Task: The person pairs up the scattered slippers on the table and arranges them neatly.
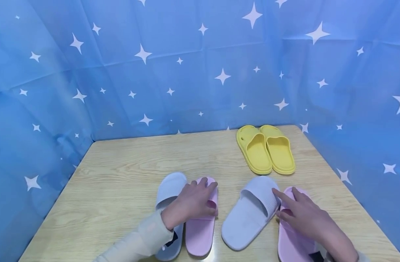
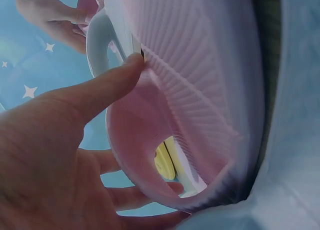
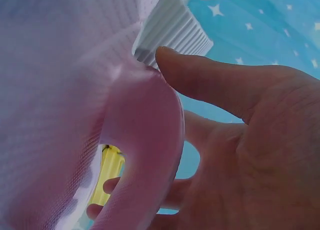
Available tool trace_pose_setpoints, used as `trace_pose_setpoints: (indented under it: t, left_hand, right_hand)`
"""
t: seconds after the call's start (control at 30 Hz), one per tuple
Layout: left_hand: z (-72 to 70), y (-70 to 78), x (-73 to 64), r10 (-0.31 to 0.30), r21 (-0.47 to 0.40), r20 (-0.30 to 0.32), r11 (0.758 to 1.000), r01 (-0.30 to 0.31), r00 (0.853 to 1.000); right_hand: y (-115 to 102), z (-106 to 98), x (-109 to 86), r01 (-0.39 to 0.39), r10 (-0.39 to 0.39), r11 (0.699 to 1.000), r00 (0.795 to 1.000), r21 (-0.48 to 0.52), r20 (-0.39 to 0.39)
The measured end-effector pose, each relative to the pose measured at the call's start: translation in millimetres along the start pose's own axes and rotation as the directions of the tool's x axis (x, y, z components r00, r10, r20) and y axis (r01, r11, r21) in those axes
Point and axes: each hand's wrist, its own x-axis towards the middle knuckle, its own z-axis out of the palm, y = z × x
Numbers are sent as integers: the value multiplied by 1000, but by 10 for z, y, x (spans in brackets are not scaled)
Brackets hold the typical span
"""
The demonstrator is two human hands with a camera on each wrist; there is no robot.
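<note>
My left hand (image 1: 195,199) lies over the strap of a pink slipper (image 1: 200,236), its fingers spread toward the toe. In the left wrist view the thumb (image 2: 112,87) is at the strap's edge. A pale grey slipper (image 1: 170,185) lies alongside on the left, partly hidden by my forearm. On the right, my right hand (image 1: 304,214) spreads over the strap of another pink slipper (image 1: 289,242). Its index finger reaches over the edge of a second pale grey slipper (image 1: 240,225), which lies turned with its toe to the right. Both hands have their fingers apart and fairly straight.
A pair of yellow slippers (image 1: 257,154) stands side by side at the back right of the wooden table (image 1: 121,182). A blue curtain (image 1: 186,83) with white stars hangs behind the table and along both sides.
</note>
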Motion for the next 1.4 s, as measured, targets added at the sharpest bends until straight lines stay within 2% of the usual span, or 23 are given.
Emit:
trace_pose_setpoints:
  t: [0.17, 0.3, 0.43, 0.67, 0.83, 1.0, 1.13, 1.2, 1.27, 1.4]
  left_hand:
    - [25, -18, -16, 9, 27, -33, 1000, -8, 999]
    - [41, -14, -36, 12, 48, -56, 999, -10, 998]
    - [53, -10, -62, -2, 70, -72, 998, 7, 997]
    - [71, -34, -118, -37, 89, -98, 995, 46, 995]
    - [84, -64, -142, -49, 99, -97, 993, 58, 994]
    - [92, -71, -165, -95, 88, -69, 991, 101, 993]
    - [114, -59, -198, -110, 125, -125, 984, 125, 986]
    - [132, -48, -219, -98, 151, -172, 981, 124, 980]
    - [143, -33, -240, -83, 179, -218, 976, 124, 972]
    - [133, -8, -257, -72, 229, -246, 965, 130, 967]
  right_hand:
    - [-93, 11, 19, 31, -32, 999, 999, 3, 9]
    - [-185, 31, 33, 74, -74, 997, 997, 1, -29]
    - [-291, 56, 59, 117, -117, 993, 990, -7, -74]
    - [-496, 102, 135, 159, -164, 986, 981, -50, -100]
    - [-652, 132, 213, 206, -212, 977, 969, -58, -128]
    - [-714, 197, 346, 251, -252, 968, 950, -26, -186]
    - [-685, 233, 418, 273, -274, 961, 935, -35, -225]
    - [-676, 230, 406, 265, -267, 963, 940, -37, -214]
    - [-686, 215, 364, 240, -243, 970, 955, -42, -170]
    - [-718, 176, 294, 201, -206, 977, 975, -66, -87]
